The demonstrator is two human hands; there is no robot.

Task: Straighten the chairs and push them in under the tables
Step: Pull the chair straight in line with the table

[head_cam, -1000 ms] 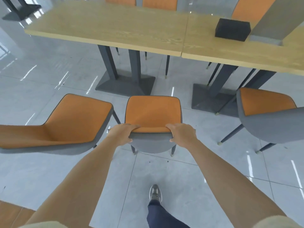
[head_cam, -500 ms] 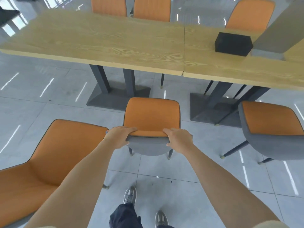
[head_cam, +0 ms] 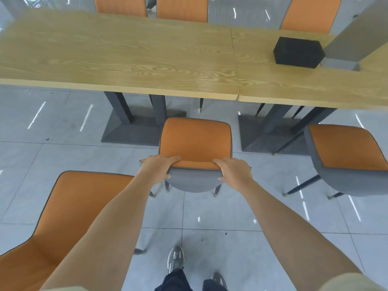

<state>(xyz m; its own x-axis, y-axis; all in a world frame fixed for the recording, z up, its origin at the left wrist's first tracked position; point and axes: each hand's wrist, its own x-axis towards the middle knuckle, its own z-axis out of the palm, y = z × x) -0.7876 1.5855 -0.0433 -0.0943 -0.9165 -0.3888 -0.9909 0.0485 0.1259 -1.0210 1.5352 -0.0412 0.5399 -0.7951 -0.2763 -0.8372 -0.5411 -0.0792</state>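
No brand, label or writing can be read on any surface here.

At the far left, an orange chair (head_cam: 63, 223) sits turned at an angle, its seat and back reaching out of the picture's lower left corner, well clear of the left table (head_cam: 117, 57). Bare grey floor (head_cam: 52, 127) lies open between that chair and the table's near edge. The table's dark pedestal base (head_cam: 134, 129) stands on the tiles under the top.

The left hand (head_cam: 159, 168) is closed over the left end of the middle chair's (head_cam: 195, 139) backrest top, fingers curled across the orange front face and thumb pressed on the grey rear shell. This chair faces the tables squarely, near the seam where the two tabletops meet; its seat front is just short of the table edge and not under it. Its seat lies between the two pedestal bases. The right hand (head_cam: 235, 171) grips the right end of the same backrest the same way, fingers wrapped over the top.

Below, two shoes (head_cam: 176, 259) stand on the tiles behind the chair.

Further right, the right table (head_cam: 294, 87) carries a black box (head_cam: 298, 53) beside a grey column (head_cam: 352, 45). Another orange chair (head_cam: 346, 152) stands just before this table's edge, also not pushed under, with open floor between it and the middle chair.
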